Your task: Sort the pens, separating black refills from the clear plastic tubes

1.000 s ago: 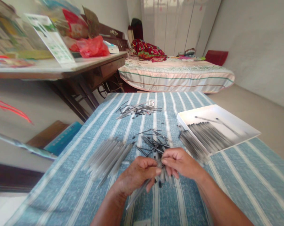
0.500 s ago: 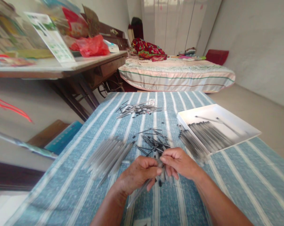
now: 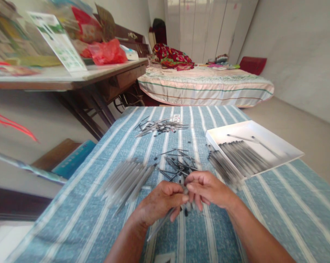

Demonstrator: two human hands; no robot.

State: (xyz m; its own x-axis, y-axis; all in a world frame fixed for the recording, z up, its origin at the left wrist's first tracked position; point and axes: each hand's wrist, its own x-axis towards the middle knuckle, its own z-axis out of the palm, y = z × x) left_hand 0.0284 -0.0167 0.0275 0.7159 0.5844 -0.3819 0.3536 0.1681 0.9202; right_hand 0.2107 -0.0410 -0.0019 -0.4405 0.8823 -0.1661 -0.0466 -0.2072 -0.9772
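Closed around a grey pen barrel (image 3: 160, 225) is my left hand (image 3: 163, 201); the barrel slants down to the left out of my fingers. My right hand (image 3: 207, 188) meets it at the barrel's upper end, thumb and forefinger pinched together. What lies in that pinch is too small and covered to make out. Just beyond my fingers is a heap of thin black pen parts (image 3: 178, 162). Other grey pieces with dark ends (image 3: 186, 211) lie partly hidden under my hands. A row of grey barrels (image 3: 123, 182) rests to the left.
On the right stands a white box lid (image 3: 287, 155) holding a row of dark-capped pens (image 3: 243, 155); more pens (image 3: 225, 170) lie along its left side. A pile of thin refills and small caps (image 3: 162, 126) sits farther back on the striped cloth (image 3: 80, 204). Beyond is a bed (image 3: 206, 86).
My hands stay almost in place. The lower fingers of my right hand have shifted slightly, and both hands remain together at the pen barrel's upper end.
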